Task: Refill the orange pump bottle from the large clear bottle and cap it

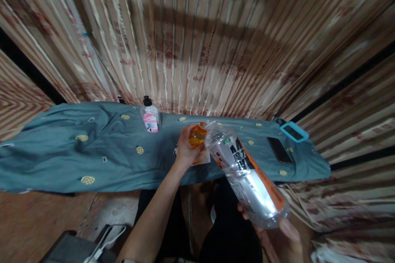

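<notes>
Nearest, the right hand [279, 239] is curled round the base of the large bottle [247, 176], thumb on one side and fingertips on the other. The bottle slants over the near edge of the table [101, 148], base low and toward the body, shoulder raised. Its wall is clear, thin plastic under a silver and orange label, so it should be light, slick and quick to dent; a broad, gentle hold on the labelled body would suit it better than a pinch. The bare plastic shows no coloured liquid, though the label hides the middle.

Further on, the left hand [187, 148] is closed round the amber container [196, 136], fingers wrapped on its side, right at the bottle's mouth. Blur leaves it unclear whether the two necks touch, or whether the amber is liquid or tinted wall. It looks smooth and small enough for one palm to steady.

Beyond these, on the table, lie a dark phone [279, 150] and a blue-framed object [294, 131] to the right; a clear dispenser bottle [150, 119], black-topped and pink-labelled, stands upright by the far edge.
</notes>
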Motion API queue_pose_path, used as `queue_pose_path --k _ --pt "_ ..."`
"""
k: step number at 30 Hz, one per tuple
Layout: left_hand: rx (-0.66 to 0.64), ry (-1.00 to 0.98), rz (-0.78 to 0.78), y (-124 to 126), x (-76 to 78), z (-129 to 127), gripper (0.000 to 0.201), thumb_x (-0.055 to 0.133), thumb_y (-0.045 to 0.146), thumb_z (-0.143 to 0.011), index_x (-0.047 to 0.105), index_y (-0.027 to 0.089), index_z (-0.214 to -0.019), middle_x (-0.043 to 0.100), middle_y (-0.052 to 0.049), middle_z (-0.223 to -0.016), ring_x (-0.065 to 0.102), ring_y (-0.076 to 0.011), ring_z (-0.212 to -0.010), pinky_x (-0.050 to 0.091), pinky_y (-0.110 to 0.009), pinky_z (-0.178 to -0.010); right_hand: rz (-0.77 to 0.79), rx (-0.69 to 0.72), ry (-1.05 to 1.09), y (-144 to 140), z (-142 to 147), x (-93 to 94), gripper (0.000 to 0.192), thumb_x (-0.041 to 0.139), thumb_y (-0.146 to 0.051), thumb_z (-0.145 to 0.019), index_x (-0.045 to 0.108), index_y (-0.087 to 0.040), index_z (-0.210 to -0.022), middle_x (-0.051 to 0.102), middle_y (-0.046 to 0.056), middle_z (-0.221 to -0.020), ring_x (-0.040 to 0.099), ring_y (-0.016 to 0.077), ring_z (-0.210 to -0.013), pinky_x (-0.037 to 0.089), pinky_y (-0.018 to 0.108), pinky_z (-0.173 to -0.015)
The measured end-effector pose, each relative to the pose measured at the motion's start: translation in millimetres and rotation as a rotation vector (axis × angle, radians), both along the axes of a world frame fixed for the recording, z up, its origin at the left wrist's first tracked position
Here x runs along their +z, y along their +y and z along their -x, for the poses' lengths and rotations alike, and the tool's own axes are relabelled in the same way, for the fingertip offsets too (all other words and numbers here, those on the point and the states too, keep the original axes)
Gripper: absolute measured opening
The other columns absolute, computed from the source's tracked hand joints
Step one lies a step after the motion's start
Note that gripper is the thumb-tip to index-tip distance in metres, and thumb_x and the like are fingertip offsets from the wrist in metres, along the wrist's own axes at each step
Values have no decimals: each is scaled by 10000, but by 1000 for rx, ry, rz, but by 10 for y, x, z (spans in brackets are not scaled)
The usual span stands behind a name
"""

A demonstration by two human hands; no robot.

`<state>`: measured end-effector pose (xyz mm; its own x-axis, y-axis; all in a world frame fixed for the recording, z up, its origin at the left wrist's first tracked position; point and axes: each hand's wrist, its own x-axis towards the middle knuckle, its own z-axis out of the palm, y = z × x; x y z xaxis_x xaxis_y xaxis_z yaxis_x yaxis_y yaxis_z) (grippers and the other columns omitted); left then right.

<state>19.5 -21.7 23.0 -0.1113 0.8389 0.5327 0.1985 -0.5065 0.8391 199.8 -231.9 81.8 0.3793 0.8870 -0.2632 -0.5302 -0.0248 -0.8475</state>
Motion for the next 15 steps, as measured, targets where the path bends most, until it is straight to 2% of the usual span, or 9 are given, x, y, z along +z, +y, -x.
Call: queue_pose_path --k 6,11,15 --pt "-4 -6 12 12 -18 -5 587 756 139 -644 604 237 -1202 661 -56 -1185 658 -238 -1100 552 -413 -992 -39 -14 -34 -21 -30 -119 619 841 -529 -681 719 -310 -1247 833 61 -1041 802 295 -791 639 339 -674" --pt "10 0 9 16 -17 -11 599 759 127 -632 608 229 -1202 668 -57 -1162 665 -239 -1078 558 -409 -980 -48 -17 -26 -29 -29 -129 667 855 -528 -667 691 -330 -1283 822 29 -1097 796 282 -804 627 323 -704" --pt "21 8 0 14 -8 -13 586 756 124 -638 609 221 -1198 671 -62 -1162 665 -242 -1091 558 -409 -986 -61 -3 -54 -38 -61 -184 718 836 -528 -678 648 -324 -1340 810 43 -1135 789 295 -825 607 350 -732"
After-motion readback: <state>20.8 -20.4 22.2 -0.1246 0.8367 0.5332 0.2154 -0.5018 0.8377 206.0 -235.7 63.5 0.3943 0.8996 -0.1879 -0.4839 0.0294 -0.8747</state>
